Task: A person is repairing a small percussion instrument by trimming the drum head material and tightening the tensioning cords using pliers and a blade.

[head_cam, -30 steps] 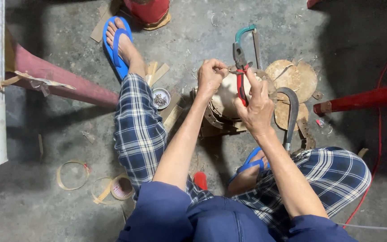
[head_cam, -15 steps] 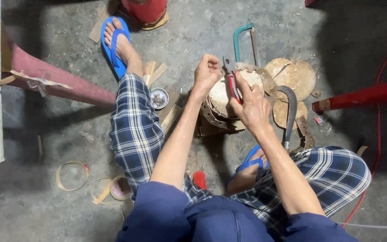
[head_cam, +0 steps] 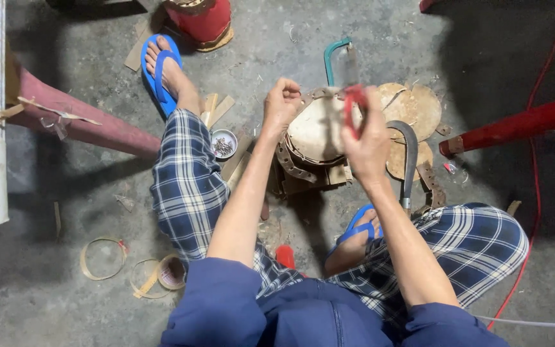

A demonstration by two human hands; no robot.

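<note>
A round wooden piece [head_cam: 313, 132] wrapped with a brown strip stands on the concrete floor between my legs. My left hand [head_cam: 282, 103] is closed in a fist at its upper left rim, seemingly pinching something small that I cannot make out. My right hand [head_cam: 369, 144] hovers over its right side, shut on red-handled pliers [head_cam: 353, 106] that are blurred by motion. A green-framed hacksaw [head_cam: 336, 59] lies just behind the piece.
Flat wooden discs [head_cam: 412, 109] and a curved dark blade [head_cam: 411, 160] lie to the right. A small tin of nails [head_cam: 224, 145] sits by my left knee. Red stool legs [head_cam: 515, 125], a red cable [head_cam: 541, 83], a red container [head_cam: 203, 19] and tape rings [head_cam: 104, 258] surround me.
My right hand lifted the pliers up and off the wooden piece, now blurred by motion. My left fist stayed at the rim's upper left.
</note>
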